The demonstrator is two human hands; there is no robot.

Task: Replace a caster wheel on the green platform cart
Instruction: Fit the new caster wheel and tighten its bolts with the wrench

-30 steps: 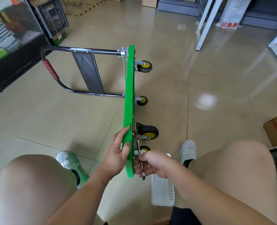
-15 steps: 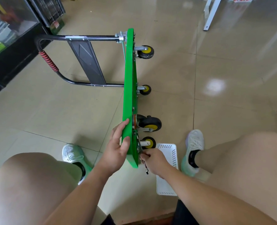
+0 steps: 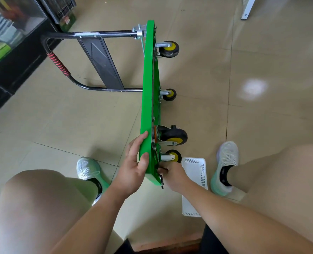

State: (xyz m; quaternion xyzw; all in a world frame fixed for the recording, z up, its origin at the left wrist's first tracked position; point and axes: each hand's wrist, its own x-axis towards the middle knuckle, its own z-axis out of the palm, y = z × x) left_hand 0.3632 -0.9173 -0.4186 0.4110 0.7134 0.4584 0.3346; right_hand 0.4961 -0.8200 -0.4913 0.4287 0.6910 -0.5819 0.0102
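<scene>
Draws the right hand (image 3: pixel 172 176) closer beneath the near caster wheel (image 3: pixel 174 156) than a second ago, clenched round a wrench (image 3: pixel 162 181). Steadies the green platform cart (image 3: pixel 149 88), stood on edge on the floor (image 3: pixel 78 125), left hand (image 3: pixel 135 162) grasping its rim. Suggests bolt work underway; wheel not yet off.

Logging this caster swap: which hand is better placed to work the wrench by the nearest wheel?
Right. The right hand grips the wrench against the cart's underside beside the nearest caster; the left hand holds the edge of the green deck, steadying it.
</scene>
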